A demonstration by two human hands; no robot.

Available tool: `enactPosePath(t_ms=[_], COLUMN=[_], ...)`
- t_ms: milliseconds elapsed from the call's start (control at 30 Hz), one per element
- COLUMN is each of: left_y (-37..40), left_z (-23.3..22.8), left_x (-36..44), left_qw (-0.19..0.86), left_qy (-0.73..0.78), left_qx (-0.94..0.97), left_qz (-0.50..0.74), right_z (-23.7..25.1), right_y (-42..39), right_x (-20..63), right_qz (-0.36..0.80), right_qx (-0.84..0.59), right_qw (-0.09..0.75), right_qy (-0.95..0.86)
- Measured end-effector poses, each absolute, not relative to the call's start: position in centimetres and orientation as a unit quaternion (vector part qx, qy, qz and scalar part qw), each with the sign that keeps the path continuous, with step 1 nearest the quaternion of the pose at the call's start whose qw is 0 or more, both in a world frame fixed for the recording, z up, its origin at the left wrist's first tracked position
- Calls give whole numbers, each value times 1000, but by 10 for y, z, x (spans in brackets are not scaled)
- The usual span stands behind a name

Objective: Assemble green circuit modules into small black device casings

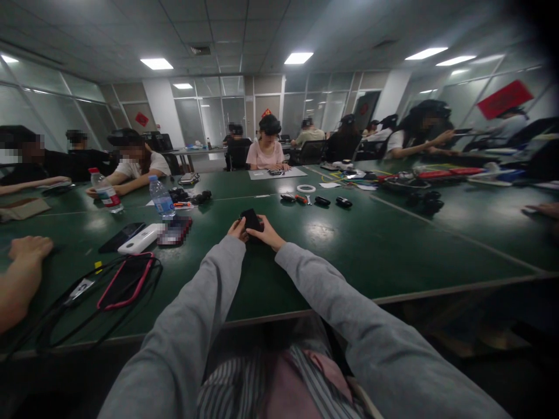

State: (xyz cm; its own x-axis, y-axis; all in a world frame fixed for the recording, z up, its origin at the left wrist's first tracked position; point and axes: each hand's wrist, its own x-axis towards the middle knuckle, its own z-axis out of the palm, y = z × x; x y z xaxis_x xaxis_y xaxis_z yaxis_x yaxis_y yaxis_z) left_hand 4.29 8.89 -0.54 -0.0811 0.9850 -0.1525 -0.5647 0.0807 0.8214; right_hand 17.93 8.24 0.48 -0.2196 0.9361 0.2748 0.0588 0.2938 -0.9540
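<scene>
Both my hands are stretched out over the green table, around a small black rectangular object. Its exact kind is too dark to make out. My left hand grips its left side with bent fingers. On the opposite side, my right hand has its thumb and fingers closed on the near right edge. The object is tilted, with a flat dark face showing, and its underside is hidden by my fingers. Beyond it lie a small orange-handled tool, a small wrench and black oblong items.
To the left are a red-capped bottle, a blue-labelled bottle, a white device and a pink-cased phone with a black strap. Another person's hand rests at far left. A tape roll lies ahead; people sit around.
</scene>
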Motion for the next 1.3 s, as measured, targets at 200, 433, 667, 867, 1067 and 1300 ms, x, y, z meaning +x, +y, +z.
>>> enactPosePath(t_ms=[200, 433, 667, 867, 1067, 1300], left_y=[88, 98, 92, 89, 92, 92], left_z=[-4, -14, -9, -5, -6, -7], left_x=[44, 41, 43, 40, 39, 40], left_qw=[619, 609, 599, 586, 583, 579], left_qy=[392, 403, 408, 431, 440, 445], left_qx=[268, 289, 315, 325, 319, 318], left_qz=[626, 619, 613, 604, 604, 604], right_z=[1, -9, -19, -25, -21, -12], right_y=[85, 93, 102, 107, 102, 93], right_x=[180, 178, 178, 177, 178, 179], right_qz=[451, 446, 415, 395, 325, 309], right_qx=[-389, -385, -397, -409, -420, -431], right_qw=[493, 497, 495, 487, 472, 452], right_qy=[-634, -637, -652, -662, -704, -717])
